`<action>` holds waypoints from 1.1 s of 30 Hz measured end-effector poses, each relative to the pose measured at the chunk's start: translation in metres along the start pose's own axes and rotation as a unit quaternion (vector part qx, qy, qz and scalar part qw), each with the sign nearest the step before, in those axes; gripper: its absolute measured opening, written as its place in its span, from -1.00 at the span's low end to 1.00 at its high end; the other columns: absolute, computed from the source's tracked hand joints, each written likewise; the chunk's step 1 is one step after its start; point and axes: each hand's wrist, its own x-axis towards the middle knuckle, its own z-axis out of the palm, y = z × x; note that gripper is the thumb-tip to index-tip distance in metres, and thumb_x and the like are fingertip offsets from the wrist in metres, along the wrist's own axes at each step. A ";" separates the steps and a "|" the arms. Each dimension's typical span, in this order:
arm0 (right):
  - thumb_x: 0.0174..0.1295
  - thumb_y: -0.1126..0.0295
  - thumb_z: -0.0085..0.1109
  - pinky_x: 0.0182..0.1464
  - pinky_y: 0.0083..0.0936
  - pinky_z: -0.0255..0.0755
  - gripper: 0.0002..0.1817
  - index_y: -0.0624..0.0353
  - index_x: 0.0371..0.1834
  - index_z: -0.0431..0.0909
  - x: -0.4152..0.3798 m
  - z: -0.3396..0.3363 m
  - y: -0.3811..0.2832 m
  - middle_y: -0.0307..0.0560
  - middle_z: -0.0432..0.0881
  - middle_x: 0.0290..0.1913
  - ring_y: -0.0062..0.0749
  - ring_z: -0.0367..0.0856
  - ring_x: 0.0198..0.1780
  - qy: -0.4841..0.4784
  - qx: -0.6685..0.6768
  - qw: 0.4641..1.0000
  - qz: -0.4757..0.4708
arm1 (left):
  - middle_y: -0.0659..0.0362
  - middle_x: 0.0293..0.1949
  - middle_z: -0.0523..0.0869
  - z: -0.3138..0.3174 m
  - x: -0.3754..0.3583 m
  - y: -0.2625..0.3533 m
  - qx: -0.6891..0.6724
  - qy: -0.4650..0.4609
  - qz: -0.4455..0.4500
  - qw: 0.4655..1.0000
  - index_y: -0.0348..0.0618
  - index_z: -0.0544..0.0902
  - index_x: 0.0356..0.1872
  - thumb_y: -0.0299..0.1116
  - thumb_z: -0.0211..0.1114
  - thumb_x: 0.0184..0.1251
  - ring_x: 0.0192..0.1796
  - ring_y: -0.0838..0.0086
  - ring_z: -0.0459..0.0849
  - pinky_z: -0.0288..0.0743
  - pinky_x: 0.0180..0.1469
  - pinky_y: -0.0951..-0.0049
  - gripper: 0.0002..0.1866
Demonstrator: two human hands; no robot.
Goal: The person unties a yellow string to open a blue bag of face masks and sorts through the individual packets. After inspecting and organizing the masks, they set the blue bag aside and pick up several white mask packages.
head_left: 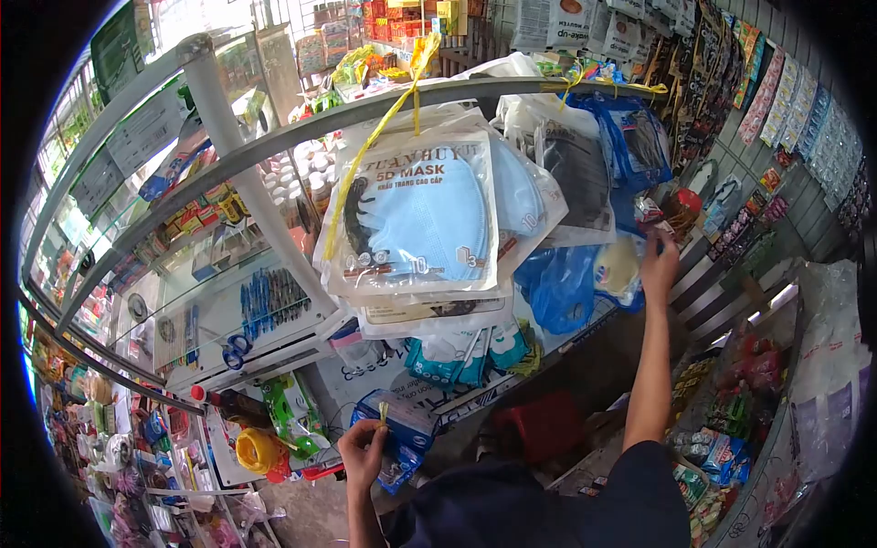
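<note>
My left hand (363,449), low in the middle, pinches a short pale-yellow strip (384,412) between thumb and fingertips. Just behind it lies a blue plastic pack (402,425). My right hand (660,267) reaches far out to the right, fingers curled in at a small red-and-white packet (649,210); what the fingertips close on is too small to make out. Left of that hand hangs a blue plastic bag (559,292) with a pale round item (618,272) in clear wrap. Packs of light-blue face masks (420,215) hang from a metal rail between my hands.
The curved metal rail (301,137) crosses in front at mask height. A glass case (183,310) with pens and blue scissors (237,352) stands left. A dark bottle with a red cap (233,405) and a yellow tape roll (260,450) sit nearby. Hanging sachets (799,100) line the right wall.
</note>
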 end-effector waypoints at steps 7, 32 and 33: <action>0.59 0.31 0.10 0.10 -0.10 0.56 -0.72 0.27 0.11 0.70 0.020 0.018 0.030 0.29 0.78 -0.05 0.24 0.74 0.06 -0.116 -0.069 0.989 -0.053 | 0.25 -0.27 0.81 0.001 0.001 0.002 -0.007 -0.003 0.009 1.000 -0.34 0.75 -0.15 -0.57 0.43 0.44 -0.21 0.67 0.72 0.59 -0.11 0.60 -0.94; 0.61 0.36 0.11 0.15 -0.58 0.42 -0.77 0.24 0.01 0.73 -0.242 0.054 -0.215 -0.28 0.71 -0.08 -0.58 0.58 0.00 -0.562 0.491 0.653 0.127 | 0.27 -0.31 0.80 0.007 0.001 -0.013 -0.011 0.053 0.009 0.998 -0.30 0.75 -0.14 -0.52 0.41 0.43 -0.26 0.70 0.70 0.57 -0.20 0.58 -0.92; 0.61 0.36 0.12 0.15 -0.58 0.42 -0.77 0.26 0.04 0.70 -0.253 0.067 -0.238 -0.27 0.71 -0.06 -0.58 0.60 0.01 -0.556 0.490 0.655 0.148 | 0.26 -0.30 0.81 0.004 -0.001 -0.018 -0.017 0.054 0.011 0.998 -0.31 0.75 -0.13 -0.53 0.40 0.42 -0.25 0.69 0.71 0.58 -0.18 0.57 -0.91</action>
